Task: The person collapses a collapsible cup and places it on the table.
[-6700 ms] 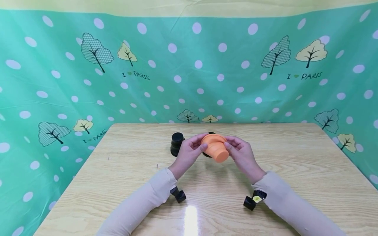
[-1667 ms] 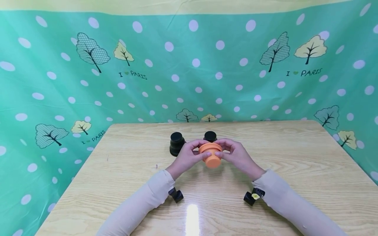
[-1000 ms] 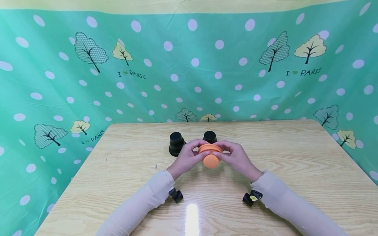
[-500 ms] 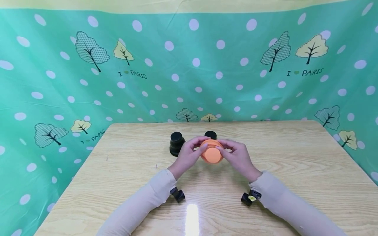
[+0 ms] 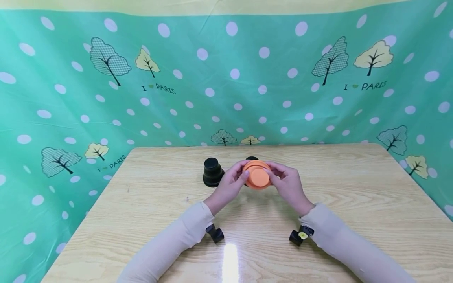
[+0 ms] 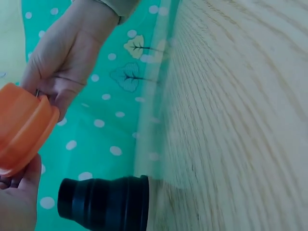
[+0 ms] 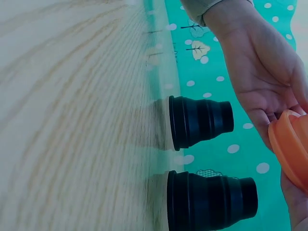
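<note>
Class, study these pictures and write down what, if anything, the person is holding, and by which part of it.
An orange cup, held by opposite sides of its wide, rimmed end, between the left grip and the right grip.

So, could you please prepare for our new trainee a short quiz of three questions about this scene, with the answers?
1. Multiple choice: what is held between the left grip and the right grip?
A) a white spoon
B) an orange cup
C) a blue plate

2. True or false: the two black cups stand on the table with their wide ends down.

3. Short answer: in the head view, which of the black cups is more hidden, and mainly behind what?

Key:
1. B
2. True
3. The one on the right, mainly behind the orange cup.
</note>
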{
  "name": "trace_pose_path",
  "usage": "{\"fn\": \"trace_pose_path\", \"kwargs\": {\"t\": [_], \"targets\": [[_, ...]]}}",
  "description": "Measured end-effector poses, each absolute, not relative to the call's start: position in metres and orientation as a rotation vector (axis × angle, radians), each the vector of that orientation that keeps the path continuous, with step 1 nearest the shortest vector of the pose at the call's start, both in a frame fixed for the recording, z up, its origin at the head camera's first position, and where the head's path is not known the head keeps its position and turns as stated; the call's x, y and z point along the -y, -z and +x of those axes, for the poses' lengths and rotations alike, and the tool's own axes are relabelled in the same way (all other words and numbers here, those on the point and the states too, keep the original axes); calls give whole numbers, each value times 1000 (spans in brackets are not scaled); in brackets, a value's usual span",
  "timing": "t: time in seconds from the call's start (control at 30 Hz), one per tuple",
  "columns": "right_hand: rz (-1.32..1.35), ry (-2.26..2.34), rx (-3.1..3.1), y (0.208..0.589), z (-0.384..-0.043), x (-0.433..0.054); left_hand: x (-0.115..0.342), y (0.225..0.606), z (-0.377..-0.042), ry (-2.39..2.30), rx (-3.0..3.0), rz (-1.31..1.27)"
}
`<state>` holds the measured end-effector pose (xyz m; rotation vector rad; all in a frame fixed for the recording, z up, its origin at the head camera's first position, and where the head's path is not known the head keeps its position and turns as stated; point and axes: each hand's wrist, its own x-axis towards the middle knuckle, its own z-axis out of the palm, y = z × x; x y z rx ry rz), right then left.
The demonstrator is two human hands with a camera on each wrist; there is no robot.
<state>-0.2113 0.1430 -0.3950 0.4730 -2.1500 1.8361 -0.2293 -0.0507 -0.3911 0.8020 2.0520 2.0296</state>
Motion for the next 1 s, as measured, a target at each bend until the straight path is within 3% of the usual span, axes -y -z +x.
{"fn": "trace_pose_path", "kwargs": {"t": [0.33,0.7,1.0], "targets": [[493,-1837,2120,395,-210,-141,49,367,-214,-2005,-2205,812],[381,-2014,2315,392,-210,-144,57,374,-219,-2062,-2186,619],[509,-1950,2427,390,-212,-143,58,394,-233,-2002,-2207,690]]}}
